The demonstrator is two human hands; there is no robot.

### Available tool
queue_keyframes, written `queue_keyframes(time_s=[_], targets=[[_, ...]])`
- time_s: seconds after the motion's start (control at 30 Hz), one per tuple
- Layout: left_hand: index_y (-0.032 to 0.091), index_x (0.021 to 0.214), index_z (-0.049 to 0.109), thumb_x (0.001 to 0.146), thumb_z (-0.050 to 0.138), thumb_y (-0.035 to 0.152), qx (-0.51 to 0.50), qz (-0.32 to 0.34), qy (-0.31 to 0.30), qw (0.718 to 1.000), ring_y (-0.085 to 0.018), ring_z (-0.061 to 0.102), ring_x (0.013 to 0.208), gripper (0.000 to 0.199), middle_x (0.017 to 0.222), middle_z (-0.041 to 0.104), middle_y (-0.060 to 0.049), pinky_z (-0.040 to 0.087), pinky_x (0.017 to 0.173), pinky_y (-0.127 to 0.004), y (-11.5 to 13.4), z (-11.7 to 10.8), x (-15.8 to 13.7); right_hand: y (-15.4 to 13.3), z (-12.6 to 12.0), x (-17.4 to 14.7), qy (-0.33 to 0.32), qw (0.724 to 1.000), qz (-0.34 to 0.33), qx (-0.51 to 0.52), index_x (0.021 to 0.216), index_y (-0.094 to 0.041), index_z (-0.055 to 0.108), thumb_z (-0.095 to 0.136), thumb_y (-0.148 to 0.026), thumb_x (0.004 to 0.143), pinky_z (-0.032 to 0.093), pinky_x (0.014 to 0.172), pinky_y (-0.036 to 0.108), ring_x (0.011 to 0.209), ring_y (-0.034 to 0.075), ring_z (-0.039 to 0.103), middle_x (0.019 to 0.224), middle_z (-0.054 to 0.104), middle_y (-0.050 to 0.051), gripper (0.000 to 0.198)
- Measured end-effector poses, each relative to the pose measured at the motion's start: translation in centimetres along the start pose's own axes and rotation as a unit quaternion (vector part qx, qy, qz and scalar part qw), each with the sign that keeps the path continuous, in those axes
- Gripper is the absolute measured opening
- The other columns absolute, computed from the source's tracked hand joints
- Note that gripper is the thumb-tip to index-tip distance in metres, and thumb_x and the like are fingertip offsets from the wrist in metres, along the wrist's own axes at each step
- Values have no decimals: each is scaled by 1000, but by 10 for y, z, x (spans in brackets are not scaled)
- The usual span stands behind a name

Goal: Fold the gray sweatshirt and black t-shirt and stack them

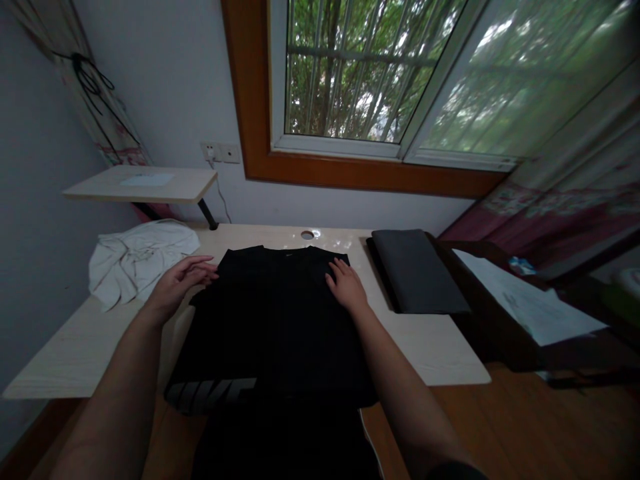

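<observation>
The shirt [300, 313] is matt cloth; the desk [425, 353], smooth wood with faint gloss.

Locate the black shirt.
In the head view, the black shirt lies mid-table, between the crumpled white cloth on the left and the dark gray folder on the right.
</observation>
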State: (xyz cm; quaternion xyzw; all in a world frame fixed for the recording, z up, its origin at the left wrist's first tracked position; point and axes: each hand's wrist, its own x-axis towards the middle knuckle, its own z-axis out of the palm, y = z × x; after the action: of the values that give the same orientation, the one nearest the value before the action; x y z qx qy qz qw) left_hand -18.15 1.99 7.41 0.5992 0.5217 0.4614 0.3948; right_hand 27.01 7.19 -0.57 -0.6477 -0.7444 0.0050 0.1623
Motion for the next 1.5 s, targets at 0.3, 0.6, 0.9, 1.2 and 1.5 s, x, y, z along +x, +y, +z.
queue_keyframes(time_s=[0.3, 0.6, 0.9, 1.2, 1.5], targets=[[16, 118, 64, 85, 60, 41, 77, -21, 126, 989, -26, 68, 112, 41, 118, 72, -13, 48, 107, -49, -67, -15, -24, -1, 1, -1, 4, 1000, -6, -3, 146, -15, 54, 43, -37, 102, 26, 123, 44, 148, 25, 37, 158, 45, 12, 50], [20, 140, 51, 74, 66, 34, 114, 8, 14, 993, -32, 61, 125, 70, 131, 65, -14, 47, 109, -50, -81, -21, -41, -8, -7, -4, 21, 1000, -12, -9, 142, -18, 58, 44, -34, 101, 28, 121, 47, 145, 28, 41, 153, 51, 10, 46], [24, 142, 51, 72, 62, 26, 299, 74, 25, 951, -28, 63, 110, 71, 123, 59, -9, 51, 102, -46, -93, -14, -34, -66, -26, -18, 26, 989, -141, 26, 137, -25, 63, 51, -15, 95, 22, 123, 52, 136, 30, 43, 138, 62, 9, 45], [24, 140, 50, 75, 60, 28, 306, 67, 47, 948, -27, 64, 104, 66, 118, 62, -8, 52, 97, -44, -93, -13, -34, -161, 4, -24, -57, 958, -220, 173, 143, -23, 56, 58, -27, 96, 41, 112, 43, 131, 25, 48, 141, 57, 10, 48], [22, 142, 50, 75, 62, 32, 312, 59, 35, 948, -28, 64, 104, 69, 118, 62, -9, 51, 98, -45, -98, -12, -32, -204, 25, -8, -87, 948, -170, 255, 122, -26, 73, 64, -27, 95, 41, 107, 40, 124, 24, 46, 122, 62, 8, 29]])
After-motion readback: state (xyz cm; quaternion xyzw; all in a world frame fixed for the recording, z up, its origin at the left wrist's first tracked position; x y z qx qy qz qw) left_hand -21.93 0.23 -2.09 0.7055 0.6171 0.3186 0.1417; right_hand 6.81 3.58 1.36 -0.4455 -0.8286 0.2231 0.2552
